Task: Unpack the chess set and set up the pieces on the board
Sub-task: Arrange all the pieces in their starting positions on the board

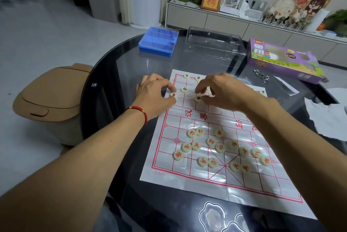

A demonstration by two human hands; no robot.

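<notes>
1. Left hand [155, 94] is pinching a small pale round disc piece w/ black character [173, 94] at the far-left edge of the thin white paper-like board w/ red grid lines [221, 173]; fingers narrow, closed on the piece's rim.
2. Right hand [223, 91] is working at a second black-marked disc [198, 98] just right of it; fingertips are touching or nearly on it, narrow, but can't tell if it's actually gripped.
3. Other black-marked discs are sitting on the far rows, e.g. one at the far-left corner [186, 76] and one a row nearer [184, 90].
4. Red-marked pale discs [219, 147] are lying loose & unsorted across the near half of the board, some touching each other.
5. Handling, as a judgement: discs look light, hard, smooth-edged, prob. a bit slippery; best taken by the rim w/ thumb & forefinger, set down flat on a line crossing. Board sheet looks thin & limp, so sliding pieces may drag or wrinkle it on the dark glass round table [131, 66].
6. Purple cardboard chess box [277, 59], clear plastic tray [214, 42] & blue plastic case [158, 42] are lying on the far side of the table, well apart from the hands.
</notes>
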